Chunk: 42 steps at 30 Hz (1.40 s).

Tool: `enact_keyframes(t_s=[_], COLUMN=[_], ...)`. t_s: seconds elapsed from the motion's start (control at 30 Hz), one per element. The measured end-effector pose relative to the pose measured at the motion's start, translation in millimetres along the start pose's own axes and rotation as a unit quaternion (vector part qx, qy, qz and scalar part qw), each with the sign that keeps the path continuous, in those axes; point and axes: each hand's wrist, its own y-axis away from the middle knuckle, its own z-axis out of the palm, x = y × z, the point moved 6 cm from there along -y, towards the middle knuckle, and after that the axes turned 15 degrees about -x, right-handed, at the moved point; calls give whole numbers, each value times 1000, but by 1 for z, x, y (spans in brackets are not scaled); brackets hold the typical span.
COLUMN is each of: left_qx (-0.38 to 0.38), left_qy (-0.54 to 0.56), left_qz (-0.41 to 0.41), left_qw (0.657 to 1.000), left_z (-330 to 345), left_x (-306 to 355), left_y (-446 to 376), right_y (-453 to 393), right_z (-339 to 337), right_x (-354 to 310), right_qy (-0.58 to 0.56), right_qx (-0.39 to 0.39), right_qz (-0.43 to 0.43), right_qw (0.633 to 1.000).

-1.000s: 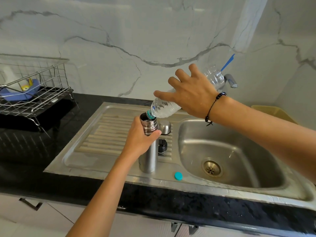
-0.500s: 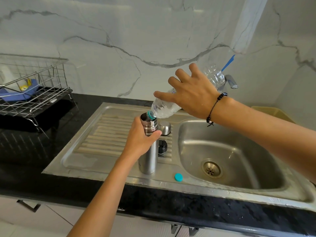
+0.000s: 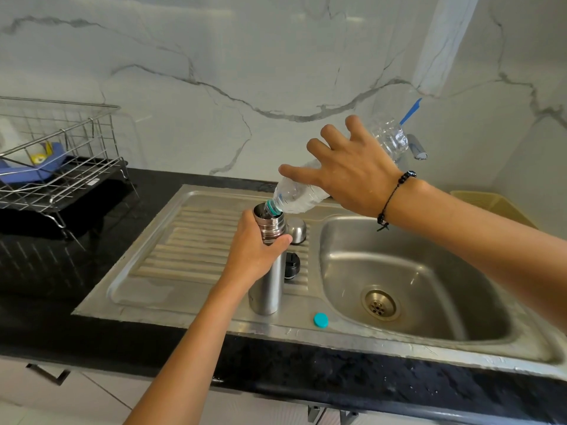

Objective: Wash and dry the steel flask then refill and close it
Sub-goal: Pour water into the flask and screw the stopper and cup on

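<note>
On the drainboard, steel flask (image 3: 266, 289): upright, mouth up.
Left hand (image 3: 256, 253): wrapped around its neck.
Right hand (image 3: 352, 173): grasping plastic bottle (image 3: 299, 196), tilted, mouth down-left into flask.

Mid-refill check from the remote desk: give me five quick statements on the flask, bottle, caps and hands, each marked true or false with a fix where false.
1. The left hand grips the steel flask near its neck. True.
2. The flask lies on its side in the sink basin. False: it stands upright on the drainboard.
3. The right hand tilts the plastic bottle with its mouth at the flask's opening. True.
4. The teal bottle cap is screwed on the bottle. False: it lies on the sink's front ledge.
5. The flask's steel cup lid is on the flask. False: it sits on the drainboard behind it.
</note>
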Motion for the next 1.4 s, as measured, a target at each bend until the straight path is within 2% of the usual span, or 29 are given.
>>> enact_keyframes(t_s=[0.17, 0.4, 0.53, 0.73, 0.97, 1.07, 1.23, 1.33, 1.4], left_qx=[3, 11, 24, 31, 39, 42, 46, 45, 81], left_qy=[-3, -9, -4, 5, 1, 1, 25, 22, 0], left_qz=[8, 26, 28, 11, 4, 5, 34, 36, 40], left_qw=[1000, 1000, 999, 999, 999, 999, 998, 998, 996], left_z=[3, 10, 9, 2, -1, 0, 1, 0, -4], left_x=[3, 9, 11, 6, 3, 2, 1, 3, 7], left_y=[0, 0, 0, 1, 4, 6, 13, 17, 26], right_y=[6, 26, 35, 45, 51, 55, 62, 71, 77], right_z=[4, 15, 28, 47, 63, 69, 63, 57, 53], right_x=[2, 8, 2, -22, -53, -67, -78, -82, -87], right_qy=[-28, -97, -154, -290, -441, -547, -771, -837, -866], right_qx=[3, 34, 19, -27, -79, -125, -76, -83, -81], right_qz=[2, 63, 98, 171, 209, 195, 171, 174, 171], right_qw=[1000, 993, 983, 941, 869, 804, 608, 512, 463])
